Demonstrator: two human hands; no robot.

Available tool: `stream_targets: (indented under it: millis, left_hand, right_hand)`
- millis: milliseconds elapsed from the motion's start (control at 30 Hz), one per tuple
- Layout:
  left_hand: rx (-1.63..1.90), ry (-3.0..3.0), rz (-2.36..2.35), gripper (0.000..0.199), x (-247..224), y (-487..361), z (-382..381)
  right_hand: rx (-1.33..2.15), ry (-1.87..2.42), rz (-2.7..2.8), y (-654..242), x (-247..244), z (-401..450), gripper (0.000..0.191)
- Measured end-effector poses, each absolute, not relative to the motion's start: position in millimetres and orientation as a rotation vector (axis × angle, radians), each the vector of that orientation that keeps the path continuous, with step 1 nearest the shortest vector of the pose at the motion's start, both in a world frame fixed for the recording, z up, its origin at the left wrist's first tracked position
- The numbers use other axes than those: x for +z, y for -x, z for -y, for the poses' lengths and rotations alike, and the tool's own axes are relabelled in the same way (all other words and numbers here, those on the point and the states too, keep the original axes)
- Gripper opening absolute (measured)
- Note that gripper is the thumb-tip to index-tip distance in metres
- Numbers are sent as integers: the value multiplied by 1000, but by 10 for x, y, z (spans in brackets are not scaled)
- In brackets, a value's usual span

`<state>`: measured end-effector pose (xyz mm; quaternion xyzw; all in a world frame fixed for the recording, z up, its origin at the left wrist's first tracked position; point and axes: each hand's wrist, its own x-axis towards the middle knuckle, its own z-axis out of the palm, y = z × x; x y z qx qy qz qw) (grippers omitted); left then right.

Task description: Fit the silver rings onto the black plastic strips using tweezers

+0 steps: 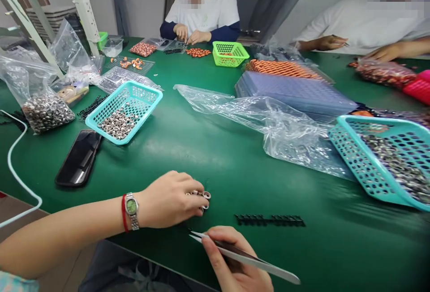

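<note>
My left hand, with a watch on its wrist, lies low over the green table. Its fingers curl around a few small silver metal rings, partly hidden beneath them. In my right hand is a pair of tweezers, pointing left toward the left hand. The tweezer tips stand slightly apart, and a tiny dark speck shows by the upper tip; whether it is gripped I cannot tell. A black toothed plastic strip lies flat to the right of my left hand, beyond the tweezers.
A turquoise basket of metal rings stands left, beside a phone and a bag of metal parts. Another turquoise basket is at right, near plastic film and stacked trays. Two people work across the table.
</note>
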<state>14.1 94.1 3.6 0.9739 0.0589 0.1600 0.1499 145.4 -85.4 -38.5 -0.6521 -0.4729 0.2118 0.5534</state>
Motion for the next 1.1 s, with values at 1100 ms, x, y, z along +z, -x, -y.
stream_targets:
  millis: [1100]
  left_hand:
    - [429, -2586, -376, 14, 184, 199, -1225]
  right_hand:
    - [702, 1519, 944, -1425, -253, 826, 25]
